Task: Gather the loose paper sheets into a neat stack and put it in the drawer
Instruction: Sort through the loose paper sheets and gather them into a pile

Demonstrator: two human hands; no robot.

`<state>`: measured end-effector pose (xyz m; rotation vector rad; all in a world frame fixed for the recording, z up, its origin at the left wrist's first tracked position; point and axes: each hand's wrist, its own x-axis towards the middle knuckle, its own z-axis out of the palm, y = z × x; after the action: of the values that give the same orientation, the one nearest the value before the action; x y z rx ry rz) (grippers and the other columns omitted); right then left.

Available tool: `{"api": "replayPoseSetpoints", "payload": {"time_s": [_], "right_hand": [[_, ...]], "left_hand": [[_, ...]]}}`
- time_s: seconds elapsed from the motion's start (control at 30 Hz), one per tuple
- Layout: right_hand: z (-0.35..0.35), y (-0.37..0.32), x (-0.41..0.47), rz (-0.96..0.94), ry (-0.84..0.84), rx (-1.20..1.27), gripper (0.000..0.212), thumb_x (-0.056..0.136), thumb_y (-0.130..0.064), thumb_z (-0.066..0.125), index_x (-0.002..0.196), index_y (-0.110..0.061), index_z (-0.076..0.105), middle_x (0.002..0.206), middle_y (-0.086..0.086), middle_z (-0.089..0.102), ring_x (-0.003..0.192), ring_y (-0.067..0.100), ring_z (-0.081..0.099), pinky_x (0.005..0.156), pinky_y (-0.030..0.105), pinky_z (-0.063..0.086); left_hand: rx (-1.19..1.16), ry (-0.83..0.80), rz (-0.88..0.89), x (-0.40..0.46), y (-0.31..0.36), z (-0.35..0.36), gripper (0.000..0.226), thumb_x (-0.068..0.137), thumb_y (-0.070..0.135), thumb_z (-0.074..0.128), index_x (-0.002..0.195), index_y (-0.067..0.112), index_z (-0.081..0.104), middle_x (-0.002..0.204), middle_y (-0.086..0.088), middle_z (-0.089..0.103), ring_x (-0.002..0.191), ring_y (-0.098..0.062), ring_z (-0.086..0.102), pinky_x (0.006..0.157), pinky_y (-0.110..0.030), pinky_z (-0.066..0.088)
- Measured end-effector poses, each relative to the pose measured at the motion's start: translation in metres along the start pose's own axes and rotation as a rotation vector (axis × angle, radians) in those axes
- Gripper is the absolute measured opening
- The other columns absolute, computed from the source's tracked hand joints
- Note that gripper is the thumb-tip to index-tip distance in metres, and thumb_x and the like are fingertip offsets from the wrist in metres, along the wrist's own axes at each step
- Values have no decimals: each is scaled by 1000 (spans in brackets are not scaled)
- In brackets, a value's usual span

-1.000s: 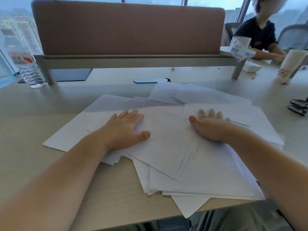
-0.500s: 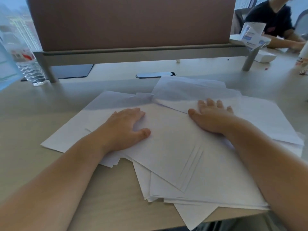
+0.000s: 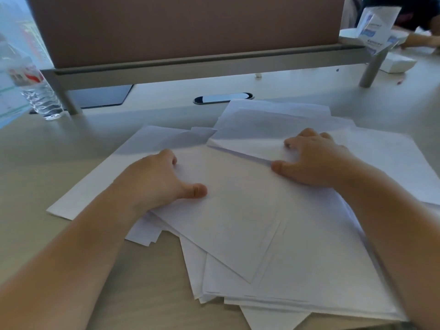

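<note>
Several loose white paper sheets (image 3: 238, 222) lie fanned and overlapping on the pale desk (image 3: 35, 163), and some hang over its near edge. My left hand (image 3: 154, 182) sits on the left part of the pile, fingers curled down into the sheets and thumb flat on the top one. My right hand (image 3: 314, 160) is on the far right part, fingers curled onto an upper sheet whose edge has lifted into a ridge. No drawer is in view.
A brown divider panel (image 3: 185, 27) on a grey rail closes off the back of the desk. A water bottle (image 3: 40, 91) stands far left, near a dark pad (image 3: 102, 96). A cable slot (image 3: 223, 98) lies behind the sheets. A white box (image 3: 397, 64) and another person's arm (image 3: 421, 40) are far right.
Both hands lay flat with straight fingers before; now the fingers are curled into the sheets. The far sheets have slid closer and bunched up. The camera has tilted down and nearer.
</note>
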<state>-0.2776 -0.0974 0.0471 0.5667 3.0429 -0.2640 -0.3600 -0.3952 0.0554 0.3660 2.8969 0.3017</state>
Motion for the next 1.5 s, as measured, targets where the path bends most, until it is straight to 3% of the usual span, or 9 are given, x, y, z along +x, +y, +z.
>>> {"api": "replayPoseSetpoints", "payload": {"time_s": [0.2,0.37,0.5,0.67,0.87,1.0,1.13,1.27,1.5], "right_hand": [[0,-1,1,-31,148,125,55,90,-49,61,141,-31,56,137,-3,62,130,27,53,106,42,46],[2,-5,-4,-98,127,-31,25,92,-36,52,108,-38,71,115,-1,68,106,29,60,83,37,51],[2,-3,-2,-71,297,2,30,94,-28,50,64,-23,50,73,-2,55,75,29,52,59,32,36],[-3,-10,-17,-266,441,117,24,95,-30,52,72,-24,55,61,-7,51,70,27,52,63,37,53],[-4,-52,-50,-502,88,54,37,85,-59,41,97,-41,71,90,-19,71,82,8,64,74,33,54],[-18,-39,-45,-338,89,453,30,82,-62,58,94,-42,76,88,-23,74,79,2,67,76,28,54],[-16,5,-11,51,139,152,62,89,-67,54,139,-30,56,144,5,58,129,33,53,106,45,44],[-4,16,-1,258,-19,-20,96,78,-86,45,148,-21,39,151,16,40,137,41,38,107,53,38],[-4,1,-9,163,21,-38,90,78,-86,45,142,-23,47,144,11,41,133,37,38,101,50,42]], "left_hand": [[-81,53,217,-2,2,10,55,74,75,75,110,37,57,105,13,60,97,-13,58,81,-35,46],[-7,-229,562,-11,-2,8,102,61,89,70,151,59,31,160,31,20,151,-4,18,127,-38,19],[98,-404,701,-22,0,3,125,56,77,82,157,66,9,166,41,-14,151,14,-24,124,-27,-9],[51,-258,710,-25,1,-2,107,64,60,82,157,56,30,165,43,12,149,24,1,127,-23,15],[58,-206,710,-29,0,-5,86,72,55,80,150,57,44,146,42,44,131,20,38,109,-12,34],[54,-12,634,-22,1,-1,62,89,58,67,148,50,51,145,26,56,129,3,49,111,-32,45],[191,17,189,-14,-3,2,115,68,100,46,159,32,32,159,1,41,144,-27,38,110,-45,42],[133,30,31,-7,-7,1,135,48,107,53,154,26,36,151,-9,42,129,-33,54,98,-47,51],[-85,-9,114,-14,6,4,73,63,84,78,112,36,53,110,16,66,95,-9,62,85,-37,54]]}}
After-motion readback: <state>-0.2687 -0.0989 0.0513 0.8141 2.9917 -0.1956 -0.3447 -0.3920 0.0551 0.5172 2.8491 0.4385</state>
